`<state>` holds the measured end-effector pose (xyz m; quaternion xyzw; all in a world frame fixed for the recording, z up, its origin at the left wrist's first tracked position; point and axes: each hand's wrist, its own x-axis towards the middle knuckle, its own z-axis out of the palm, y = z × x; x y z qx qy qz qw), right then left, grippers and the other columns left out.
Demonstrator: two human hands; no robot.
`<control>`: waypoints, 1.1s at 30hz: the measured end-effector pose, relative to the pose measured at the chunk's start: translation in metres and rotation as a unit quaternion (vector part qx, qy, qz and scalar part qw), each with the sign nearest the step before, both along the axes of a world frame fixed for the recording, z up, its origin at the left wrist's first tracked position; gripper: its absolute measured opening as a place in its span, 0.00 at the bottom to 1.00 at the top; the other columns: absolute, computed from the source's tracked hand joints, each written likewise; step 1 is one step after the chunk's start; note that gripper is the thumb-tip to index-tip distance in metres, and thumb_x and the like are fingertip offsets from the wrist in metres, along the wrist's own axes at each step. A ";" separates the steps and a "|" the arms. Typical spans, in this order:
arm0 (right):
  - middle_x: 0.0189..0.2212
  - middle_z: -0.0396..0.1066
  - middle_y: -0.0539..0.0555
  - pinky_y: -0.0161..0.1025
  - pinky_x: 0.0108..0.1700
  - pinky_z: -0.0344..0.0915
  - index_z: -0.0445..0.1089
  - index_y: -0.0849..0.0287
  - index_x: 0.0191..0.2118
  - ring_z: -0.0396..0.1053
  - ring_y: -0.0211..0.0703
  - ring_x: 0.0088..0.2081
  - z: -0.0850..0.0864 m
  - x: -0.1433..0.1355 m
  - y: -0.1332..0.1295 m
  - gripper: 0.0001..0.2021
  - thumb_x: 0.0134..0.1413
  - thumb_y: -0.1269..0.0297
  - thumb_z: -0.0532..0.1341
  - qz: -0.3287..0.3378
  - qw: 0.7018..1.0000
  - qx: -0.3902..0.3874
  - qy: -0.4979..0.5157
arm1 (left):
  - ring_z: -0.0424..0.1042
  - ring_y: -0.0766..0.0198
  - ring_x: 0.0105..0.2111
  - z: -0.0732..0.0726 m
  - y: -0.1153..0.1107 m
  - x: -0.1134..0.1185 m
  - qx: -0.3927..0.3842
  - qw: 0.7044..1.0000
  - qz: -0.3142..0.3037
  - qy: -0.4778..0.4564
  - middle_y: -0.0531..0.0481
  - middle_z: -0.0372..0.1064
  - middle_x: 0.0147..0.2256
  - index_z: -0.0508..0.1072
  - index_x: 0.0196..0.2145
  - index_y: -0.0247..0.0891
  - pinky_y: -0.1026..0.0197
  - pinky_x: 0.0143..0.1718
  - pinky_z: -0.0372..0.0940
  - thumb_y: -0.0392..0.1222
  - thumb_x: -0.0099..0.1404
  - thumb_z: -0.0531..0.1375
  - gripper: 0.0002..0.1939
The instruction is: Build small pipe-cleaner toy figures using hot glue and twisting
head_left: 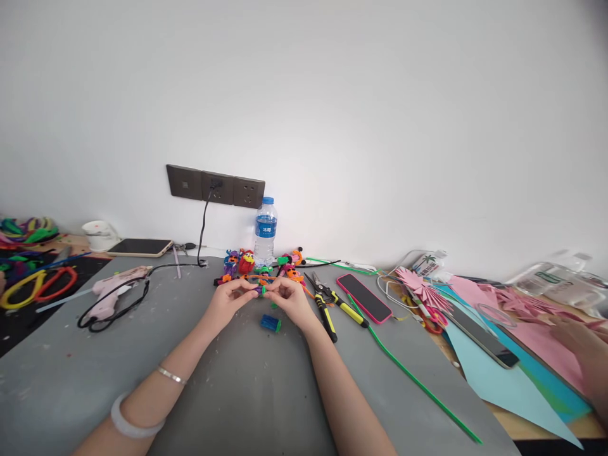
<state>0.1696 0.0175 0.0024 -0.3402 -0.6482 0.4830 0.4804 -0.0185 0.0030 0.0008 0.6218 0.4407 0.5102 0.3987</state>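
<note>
Pale bangle (124, 423) on left forearm (192, 351); left hand (230, 305) and right hand (293, 303) pinch purple-green piece (260, 290) (blue roll (269, 323) nearby).

The flat, smooth bench covering (180, 354) is plain grey, flecked with pale specks. The tall clear plastic bottle (265, 234) has a blue cap and a blue label with white lettering. Black and yellow alternate on the handles of the metal pliers (327, 301); the slim rectangular phone (365, 298) is dark-screened with a hot-pink edge. The long thin fuzzy stem (418, 381) is bright green — the short cylindrical piece (270, 323) deep blue with a green end. The pistol-shaped glue gun (105, 297) is pale pink.
</note>
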 end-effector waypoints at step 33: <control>0.22 0.63 0.48 0.33 0.25 0.55 0.71 0.59 0.29 0.57 0.34 0.23 0.003 0.001 -0.002 0.12 0.45 0.56 0.69 0.001 1.000 0.006 0.002 | 0.75 0.57 0.35 0.000 -0.001 0.002 0.003 1.000 -0.002 -0.009 0.46 0.77 0.32 0.77 0.30 0.37 0.58 0.38 0.70 0.52 0.55 0.65 0.14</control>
